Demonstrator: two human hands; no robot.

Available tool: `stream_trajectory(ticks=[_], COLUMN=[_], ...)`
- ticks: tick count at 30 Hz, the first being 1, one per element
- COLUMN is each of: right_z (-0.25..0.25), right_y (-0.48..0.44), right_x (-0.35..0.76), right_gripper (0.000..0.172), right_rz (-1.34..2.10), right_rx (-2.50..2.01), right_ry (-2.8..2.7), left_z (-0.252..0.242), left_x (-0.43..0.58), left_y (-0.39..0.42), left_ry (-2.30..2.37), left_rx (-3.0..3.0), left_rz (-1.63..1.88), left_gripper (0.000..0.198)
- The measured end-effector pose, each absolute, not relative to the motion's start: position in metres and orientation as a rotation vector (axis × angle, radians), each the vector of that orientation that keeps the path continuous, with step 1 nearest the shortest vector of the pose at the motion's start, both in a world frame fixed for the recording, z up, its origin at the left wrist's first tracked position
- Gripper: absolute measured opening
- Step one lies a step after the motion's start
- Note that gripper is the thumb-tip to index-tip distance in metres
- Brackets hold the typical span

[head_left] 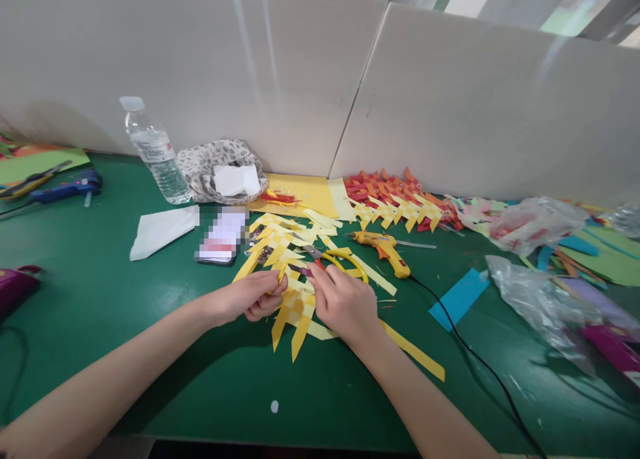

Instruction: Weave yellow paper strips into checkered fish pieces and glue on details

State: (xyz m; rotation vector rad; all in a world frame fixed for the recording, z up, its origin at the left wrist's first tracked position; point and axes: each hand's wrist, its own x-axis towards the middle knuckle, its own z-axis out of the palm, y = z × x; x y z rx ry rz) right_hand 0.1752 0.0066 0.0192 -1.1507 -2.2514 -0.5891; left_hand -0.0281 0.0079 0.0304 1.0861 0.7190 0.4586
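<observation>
Yellow paper in two tones, pale and deep, is seen from the head camera, plaited into a checked woven piece with strip ends cut to slanting points. It is laid on a green tabletop, and its near points are spread toward the front edge.

The fingers of the left hand are curled in, and a small yellow piece is pinched upright between thumb and forefinger. By the right hand, a dark narrow tool is gripped in closed fingertips, its end pointed at the yellow piece; whether the two are touching cannot be told.

The woven piece is placed below and between both hands, partly covered by them; whether it is touched by any finger cannot be made out. Just beyond the right hand, yellow-handled scissors are laid among loose strips. Farther right a yellow glue gun is set down, and beyond it red and orange woven pieces are heaped near the wall.
</observation>
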Motion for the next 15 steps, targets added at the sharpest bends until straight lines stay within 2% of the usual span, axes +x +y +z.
stream_trajectory(ticks=[15], right_z=[0.017], right_y=[0.0022], right_x=[0.1691], right_gripper=[0.023], right_rz=[-0.573], right_rx=[-1.108], right_ry=[-2.299], left_z=[0.0276], left_x=[-0.0214], left_y=[0.0061], left_ry=[0.791], left_rx=[1.055], left_rz=[0.381], left_gripper=[0.015])
